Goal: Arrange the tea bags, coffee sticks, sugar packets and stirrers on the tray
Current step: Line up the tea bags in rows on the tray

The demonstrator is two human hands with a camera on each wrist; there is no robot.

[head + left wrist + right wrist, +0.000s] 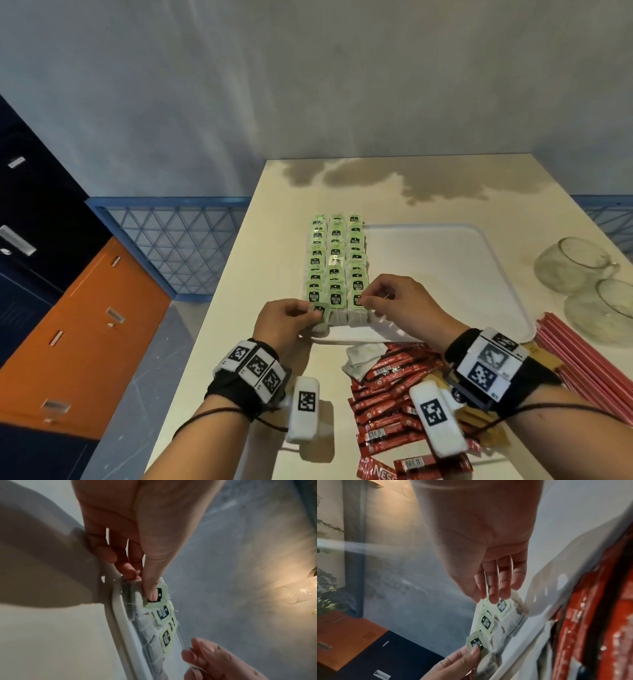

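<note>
The left hand (pixel 286 317) sits at the near left corner of the white tray (pixel 445 274), thumb and fingers pinching the green paper tag of the nearest tea bag (pixel 319 313) in the left row; the wrist view shows the thumb pressed flat on the tag's dark logo, whose lettering is too blurred to read. The tea bags (pixel 335 260) fill three rows along the tray's left side, reaching from its far edge to its near edge, each tag green with a black badge. Just right of them, the right hand (pixel 394 301) has its thumb and fingertips closed on the tag of the nearest bag in the right row. The tray's whole right part is bare white surface. Below the tray's near edge, red coffee sticks (pixel 387 387) lie heaped on the table (pixel 239 308), one at the bottom showing the letters "NESC". At the far right, red stirrers (pixel 582 359) lie bundled beside two glass cups (pixel 579 263).
</note>
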